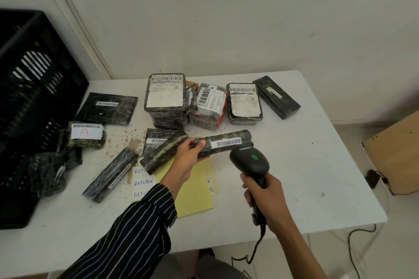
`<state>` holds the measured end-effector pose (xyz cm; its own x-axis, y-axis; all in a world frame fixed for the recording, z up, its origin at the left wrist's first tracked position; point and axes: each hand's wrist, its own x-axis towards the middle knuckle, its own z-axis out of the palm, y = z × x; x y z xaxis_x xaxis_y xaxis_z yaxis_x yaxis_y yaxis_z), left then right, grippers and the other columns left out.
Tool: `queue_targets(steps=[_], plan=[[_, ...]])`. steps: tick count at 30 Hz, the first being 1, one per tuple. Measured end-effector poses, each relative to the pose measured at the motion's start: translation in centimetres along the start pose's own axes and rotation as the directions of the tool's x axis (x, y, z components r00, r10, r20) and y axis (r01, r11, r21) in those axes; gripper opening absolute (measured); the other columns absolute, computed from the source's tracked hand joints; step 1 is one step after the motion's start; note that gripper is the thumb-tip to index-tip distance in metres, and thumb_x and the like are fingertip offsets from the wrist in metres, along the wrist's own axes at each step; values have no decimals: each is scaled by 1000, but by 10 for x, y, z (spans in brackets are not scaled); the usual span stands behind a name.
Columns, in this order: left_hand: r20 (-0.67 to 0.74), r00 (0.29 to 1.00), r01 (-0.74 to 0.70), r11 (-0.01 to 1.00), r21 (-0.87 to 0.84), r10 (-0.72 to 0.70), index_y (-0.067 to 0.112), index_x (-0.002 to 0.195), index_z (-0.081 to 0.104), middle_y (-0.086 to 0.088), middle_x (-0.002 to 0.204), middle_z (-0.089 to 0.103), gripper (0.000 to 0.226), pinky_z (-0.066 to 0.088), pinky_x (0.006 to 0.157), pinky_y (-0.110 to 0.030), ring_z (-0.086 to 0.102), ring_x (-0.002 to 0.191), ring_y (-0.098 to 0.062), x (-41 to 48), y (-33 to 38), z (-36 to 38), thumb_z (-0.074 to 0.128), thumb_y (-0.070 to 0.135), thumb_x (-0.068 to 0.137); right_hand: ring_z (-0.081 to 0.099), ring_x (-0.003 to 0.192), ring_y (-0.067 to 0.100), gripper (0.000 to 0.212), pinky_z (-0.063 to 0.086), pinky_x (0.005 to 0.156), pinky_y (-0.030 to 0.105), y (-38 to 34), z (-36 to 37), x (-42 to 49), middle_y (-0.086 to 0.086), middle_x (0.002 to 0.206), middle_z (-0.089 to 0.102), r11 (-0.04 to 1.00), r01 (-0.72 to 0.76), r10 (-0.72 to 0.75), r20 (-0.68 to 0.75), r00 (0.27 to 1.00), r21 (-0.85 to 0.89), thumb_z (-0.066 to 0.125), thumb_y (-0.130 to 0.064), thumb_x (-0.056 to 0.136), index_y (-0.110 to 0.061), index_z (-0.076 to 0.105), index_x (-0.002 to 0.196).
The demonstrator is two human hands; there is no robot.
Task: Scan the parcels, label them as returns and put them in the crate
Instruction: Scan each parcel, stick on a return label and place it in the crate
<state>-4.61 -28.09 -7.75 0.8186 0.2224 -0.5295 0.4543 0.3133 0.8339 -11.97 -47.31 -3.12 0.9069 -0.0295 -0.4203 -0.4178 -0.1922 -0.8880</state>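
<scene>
Early: crate [34, 75] far left, contents unclear; loose parcels [164, 94] on the table [294, 165], RETURN labels [144, 182] unused; gripping a long parcel [226, 142] in left hand [188, 156] above the labels, barcode up; clutching scanner [249, 161] in right hand [265, 197], aimed at it

The long black film-wrapped parcel [229, 135], mottled grey-green, bears a white barcode label [226, 143]. The black plastic handheld scanner [250, 165] shows a green oval spot [255, 156]. The fabric sleeve [136, 229] is black with thin white stripes. Pale yellow paper sheets [195, 195] and white slips lettered in blue [143, 182] lie on the white table [306, 165]. The slatted plastic crate [34, 102] is black.
</scene>
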Motion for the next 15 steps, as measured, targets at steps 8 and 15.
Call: queue_targets(steps=[8,15], plan=[[-7,1000,8,999,-32,-8,6,104,56,-13,107,60,11,54,86,-40,62,86,-17,6,-4,0,56,8,93,49,48,16,24,45,56,29,-1,3,-4,9,52,53,1000,-6,5,29,1000,12,62,-23,88,0,59,82],[-16,1000,22,1000,-19,-22,5,106,55,-13,108,59,14,56,78,-33,62,87,-18,10,-6,1,56,8,93,48,47,14,25,45,53,24,0,3,-7,8,51,52,1000,11,-10,43,999,-22,62,-21,88,3,58,85]])
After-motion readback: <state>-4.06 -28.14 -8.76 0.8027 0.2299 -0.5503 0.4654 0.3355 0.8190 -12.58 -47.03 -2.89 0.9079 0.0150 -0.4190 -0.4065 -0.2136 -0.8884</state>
